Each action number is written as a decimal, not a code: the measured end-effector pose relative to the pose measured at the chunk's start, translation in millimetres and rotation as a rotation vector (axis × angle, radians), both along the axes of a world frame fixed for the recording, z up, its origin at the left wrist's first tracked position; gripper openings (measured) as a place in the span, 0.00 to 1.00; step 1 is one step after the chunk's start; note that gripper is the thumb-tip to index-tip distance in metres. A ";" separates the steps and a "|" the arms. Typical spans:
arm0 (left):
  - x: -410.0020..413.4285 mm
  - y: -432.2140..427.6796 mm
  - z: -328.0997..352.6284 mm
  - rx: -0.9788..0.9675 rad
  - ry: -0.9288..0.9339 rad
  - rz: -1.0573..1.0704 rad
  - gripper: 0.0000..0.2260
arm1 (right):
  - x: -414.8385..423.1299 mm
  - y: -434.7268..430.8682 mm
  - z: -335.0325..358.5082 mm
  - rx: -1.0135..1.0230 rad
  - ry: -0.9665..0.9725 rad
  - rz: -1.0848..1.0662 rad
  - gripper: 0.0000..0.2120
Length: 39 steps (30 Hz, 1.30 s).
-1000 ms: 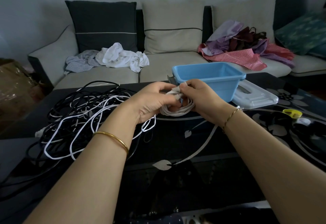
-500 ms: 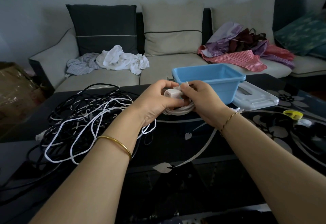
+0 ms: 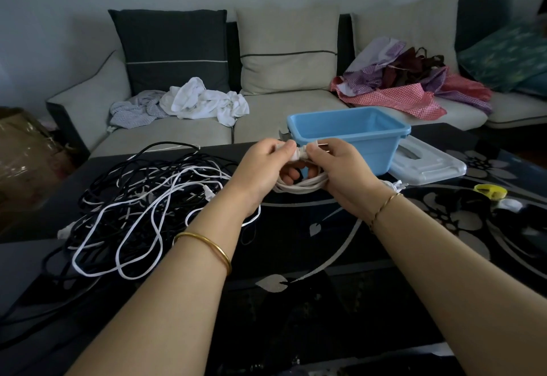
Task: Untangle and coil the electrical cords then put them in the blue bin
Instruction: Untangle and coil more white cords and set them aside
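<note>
White coiled cord (image 3: 299, 184) is being gripped by left hand (image 3: 263, 168) and right hand (image 3: 340, 168), fingers curled, before blue bin (image 3: 349, 136) on worktop (image 3: 296, 242).

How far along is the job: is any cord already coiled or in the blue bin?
Done: nothing finished shows; no cord is visible inside the blue bin. In hand: one white cord, coiled into loops, is gripped by the left hand and right hand. Left: the tangled pile of black and white cords on the table, and binning every coil.
</note>
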<state>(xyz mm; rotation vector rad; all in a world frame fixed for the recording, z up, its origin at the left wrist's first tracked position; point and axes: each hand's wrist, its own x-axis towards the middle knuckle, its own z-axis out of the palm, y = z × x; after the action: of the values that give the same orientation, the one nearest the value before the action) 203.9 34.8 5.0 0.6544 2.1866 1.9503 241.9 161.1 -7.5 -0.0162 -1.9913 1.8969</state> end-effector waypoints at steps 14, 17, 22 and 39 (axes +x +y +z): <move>11.3 50.2 -7.7 0.034 -0.115 -0.088 0.08 | 20.9 46.0 -9.1 0.177 0.025 -0.194 0.13; 14.9 64.7 -8.6 0.072 -0.155 -0.061 0.09 | 25.8 54.9 -11.9 0.129 0.008 -0.190 0.12; 17.0 87.4 -19.1 -0.016 -0.144 -0.009 0.09 | 34.5 72.7 -22.1 0.095 -0.093 -0.243 0.08; 18.2 153.1 -37.2 -0.067 -0.148 -0.071 0.09 | 60.7 188.4 -67.0 0.897 -0.853 -0.925 0.17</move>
<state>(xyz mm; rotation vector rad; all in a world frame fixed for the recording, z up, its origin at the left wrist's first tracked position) 222.0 187.9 -32.2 0.5507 2.1007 1.8199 302.5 349.5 -74.5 -1.3867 -2.4561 0.3258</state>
